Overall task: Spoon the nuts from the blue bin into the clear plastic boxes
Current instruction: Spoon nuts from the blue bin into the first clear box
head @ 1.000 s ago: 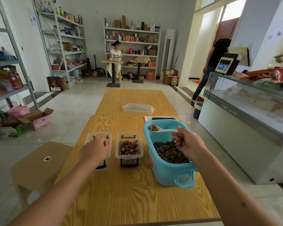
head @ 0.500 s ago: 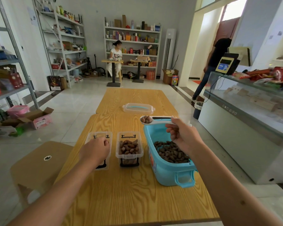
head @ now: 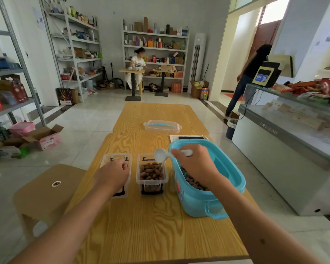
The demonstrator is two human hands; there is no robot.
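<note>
The blue bin [head: 225, 174] with brown nuts [head: 193, 182] stands on the wooden table [head: 152, 225], to the right. My right hand [head: 193, 164] grips a white spoon [head: 161, 155], tipped over the right clear box [head: 152, 173], which is nearly full of nuts. A nut drops from the spoon's edge. The left clear box [head: 120, 159] lies under my left hand [head: 112, 173], whose fingers curl on it; its contents are hidden.
A clear lid [head: 162, 126] lies farther back on the table, with a paper and dark device [head: 189, 138] behind the bin. A wooden stool [head: 46, 189] stands at left, a glass counter [head: 286, 141] at right. Two people are in the background.
My right hand lifted the loaded spoon out of the bin, carried it left and tipped it over the right box. The left hand stayed on the left box.
</note>
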